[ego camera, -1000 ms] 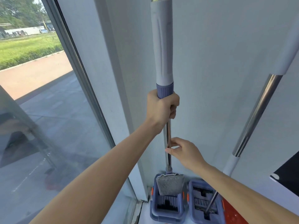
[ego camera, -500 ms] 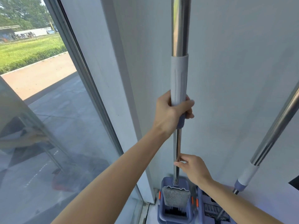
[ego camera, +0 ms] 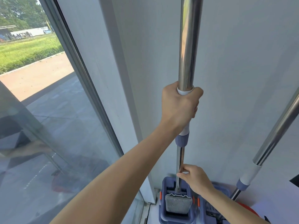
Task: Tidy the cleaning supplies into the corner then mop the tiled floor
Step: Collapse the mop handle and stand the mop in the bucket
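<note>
A flat mop stands upright in the corner, its steel pole running up out of view. My left hand grips the white sleeve on the pole, just above the blue collar. Lower down my right hand pinches the thin steel shaft between thumb and fingers. The grey mop pad hangs in the slot of a blue mop bucket on the floor.
A second mop pole leans against the white wall at the right, its foot in a second blue bucket. Something red lies beside it. A large window fills the left.
The mop has dropped lower through the frames, so the pad sits deeper in the bucket slot. My left hand went from below the blue collar to the white sleeve above it. My right hand stays on the thin shaft.
</note>
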Demonstrator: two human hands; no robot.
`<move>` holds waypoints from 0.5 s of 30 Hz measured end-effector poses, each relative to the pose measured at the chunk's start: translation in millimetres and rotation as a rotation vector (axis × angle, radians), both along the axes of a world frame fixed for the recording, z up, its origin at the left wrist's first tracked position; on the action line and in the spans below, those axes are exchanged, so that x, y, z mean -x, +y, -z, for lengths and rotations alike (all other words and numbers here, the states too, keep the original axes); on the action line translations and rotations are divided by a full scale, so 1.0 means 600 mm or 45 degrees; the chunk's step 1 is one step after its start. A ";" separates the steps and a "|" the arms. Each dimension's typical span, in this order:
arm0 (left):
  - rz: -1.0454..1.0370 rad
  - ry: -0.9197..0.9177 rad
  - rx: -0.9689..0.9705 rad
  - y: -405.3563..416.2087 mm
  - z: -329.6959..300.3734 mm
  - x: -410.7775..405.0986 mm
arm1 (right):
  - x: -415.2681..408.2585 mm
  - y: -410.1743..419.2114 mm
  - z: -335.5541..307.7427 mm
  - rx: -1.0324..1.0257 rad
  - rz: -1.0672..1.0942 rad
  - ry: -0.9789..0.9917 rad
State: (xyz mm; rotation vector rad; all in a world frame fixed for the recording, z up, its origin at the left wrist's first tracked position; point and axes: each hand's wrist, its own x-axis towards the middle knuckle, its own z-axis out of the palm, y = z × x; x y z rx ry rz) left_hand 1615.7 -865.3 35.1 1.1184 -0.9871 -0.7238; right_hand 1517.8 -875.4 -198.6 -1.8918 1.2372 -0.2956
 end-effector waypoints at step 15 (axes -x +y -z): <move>0.036 -0.076 -0.246 -0.005 0.164 -0.027 | -0.003 -0.011 -0.014 -0.030 0.023 -0.007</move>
